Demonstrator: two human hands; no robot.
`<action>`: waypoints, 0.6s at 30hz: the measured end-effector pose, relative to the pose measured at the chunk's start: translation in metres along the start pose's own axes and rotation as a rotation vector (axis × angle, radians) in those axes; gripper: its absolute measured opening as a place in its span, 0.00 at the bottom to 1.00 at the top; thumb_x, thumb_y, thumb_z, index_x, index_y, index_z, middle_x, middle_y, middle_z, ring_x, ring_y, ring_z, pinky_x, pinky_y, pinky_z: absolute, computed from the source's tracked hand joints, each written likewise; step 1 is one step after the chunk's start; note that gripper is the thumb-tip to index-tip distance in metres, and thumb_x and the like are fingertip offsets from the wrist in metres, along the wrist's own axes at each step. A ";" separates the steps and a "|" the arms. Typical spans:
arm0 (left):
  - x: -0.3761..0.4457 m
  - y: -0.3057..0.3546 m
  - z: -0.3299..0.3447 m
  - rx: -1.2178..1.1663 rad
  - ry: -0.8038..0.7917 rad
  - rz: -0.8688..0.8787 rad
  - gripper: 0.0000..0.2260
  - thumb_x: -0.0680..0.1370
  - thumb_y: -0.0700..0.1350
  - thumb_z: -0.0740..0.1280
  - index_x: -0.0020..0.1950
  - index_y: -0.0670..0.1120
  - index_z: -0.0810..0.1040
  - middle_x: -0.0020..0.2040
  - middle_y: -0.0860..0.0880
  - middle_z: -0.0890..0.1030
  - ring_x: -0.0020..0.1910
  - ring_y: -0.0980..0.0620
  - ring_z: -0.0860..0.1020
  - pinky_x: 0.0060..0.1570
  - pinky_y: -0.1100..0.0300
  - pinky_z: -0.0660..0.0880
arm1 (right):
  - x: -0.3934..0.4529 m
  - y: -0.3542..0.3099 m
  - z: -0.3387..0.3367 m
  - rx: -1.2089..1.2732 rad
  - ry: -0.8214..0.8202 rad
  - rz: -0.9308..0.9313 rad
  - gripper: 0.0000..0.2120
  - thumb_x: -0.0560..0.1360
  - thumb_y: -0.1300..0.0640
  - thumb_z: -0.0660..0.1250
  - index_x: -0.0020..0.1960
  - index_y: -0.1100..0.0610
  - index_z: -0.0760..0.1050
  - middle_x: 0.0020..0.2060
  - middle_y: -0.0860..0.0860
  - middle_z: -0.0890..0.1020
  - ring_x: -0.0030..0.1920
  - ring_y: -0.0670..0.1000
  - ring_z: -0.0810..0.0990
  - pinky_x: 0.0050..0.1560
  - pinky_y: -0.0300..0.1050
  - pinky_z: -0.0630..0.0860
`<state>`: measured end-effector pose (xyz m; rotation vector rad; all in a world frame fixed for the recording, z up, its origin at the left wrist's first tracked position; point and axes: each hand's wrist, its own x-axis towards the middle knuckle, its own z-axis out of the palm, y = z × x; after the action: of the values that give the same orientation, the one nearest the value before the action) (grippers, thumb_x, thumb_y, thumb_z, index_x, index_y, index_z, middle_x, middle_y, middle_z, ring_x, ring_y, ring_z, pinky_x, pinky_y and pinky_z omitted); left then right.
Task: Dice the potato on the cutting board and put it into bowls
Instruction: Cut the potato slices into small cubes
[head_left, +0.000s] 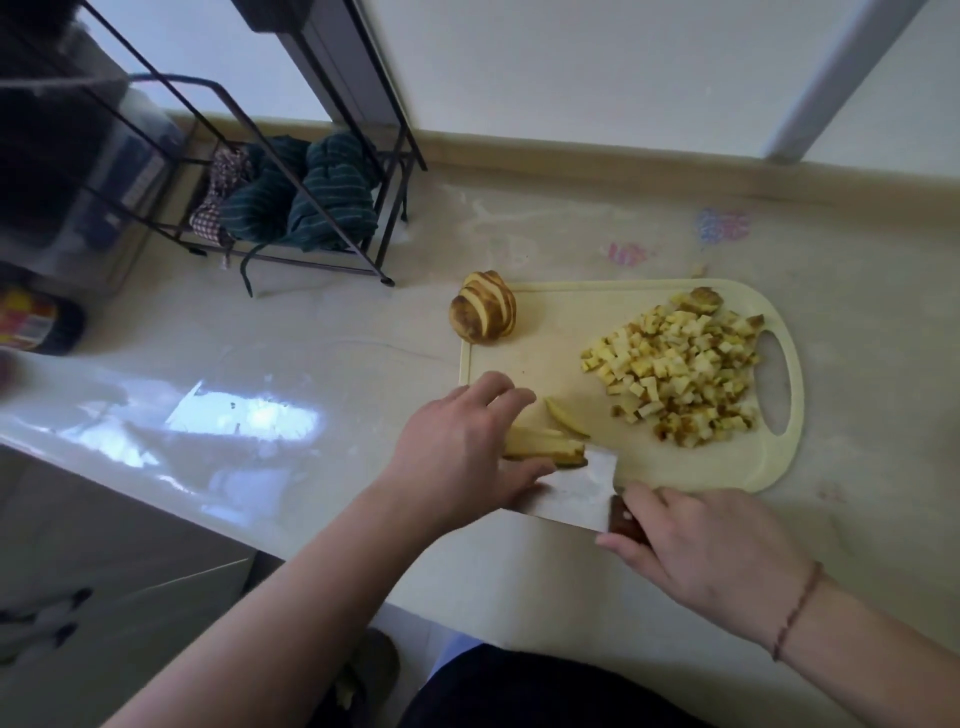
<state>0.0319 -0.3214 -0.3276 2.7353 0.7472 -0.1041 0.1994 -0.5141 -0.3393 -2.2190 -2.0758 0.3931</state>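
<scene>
Your right hand (711, 551) gripped the dark handle of the cleaver (576, 488) at the near edge of the cutting board (540, 332). Your left hand (462, 441), fingers loosely spread, pinned a stack of potato strips (545, 448) at the board's near-left corner, touching the blade. 1 loose wedge (565, 417) lay just beyond. Diced potato (680, 374) was heaped toward the board's handle end. A sliced potato half (483, 314) sat on its far-left corner.
</scene>
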 end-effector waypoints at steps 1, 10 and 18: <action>0.004 -0.002 0.001 0.016 -0.081 -0.021 0.29 0.76 0.66 0.68 0.72 0.52 0.74 0.67 0.52 0.75 0.58 0.48 0.79 0.53 0.51 0.80 | 0.002 -0.002 0.000 -0.018 0.013 -0.020 0.25 0.78 0.36 0.49 0.37 0.52 0.72 0.21 0.46 0.72 0.17 0.48 0.69 0.20 0.37 0.51; 0.008 -0.002 0.012 0.170 -0.260 0.136 0.26 0.80 0.67 0.56 0.65 0.51 0.77 0.58 0.52 0.77 0.44 0.45 0.80 0.44 0.50 0.80 | -0.007 -0.003 0.008 -0.029 0.031 -0.019 0.23 0.77 0.37 0.51 0.36 0.52 0.69 0.21 0.48 0.70 0.16 0.49 0.67 0.23 0.38 0.47; 0.024 -0.007 0.026 0.053 -0.149 0.274 0.23 0.79 0.59 0.61 0.60 0.42 0.80 0.55 0.45 0.78 0.44 0.44 0.80 0.39 0.48 0.81 | -0.027 0.006 0.009 -0.011 0.016 0.003 0.24 0.77 0.36 0.49 0.35 0.51 0.69 0.19 0.49 0.69 0.15 0.48 0.65 0.24 0.37 0.44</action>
<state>0.0492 -0.3124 -0.3574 2.8115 0.3300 -0.2669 0.2017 -0.5421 -0.3456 -2.2239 -2.0724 0.3632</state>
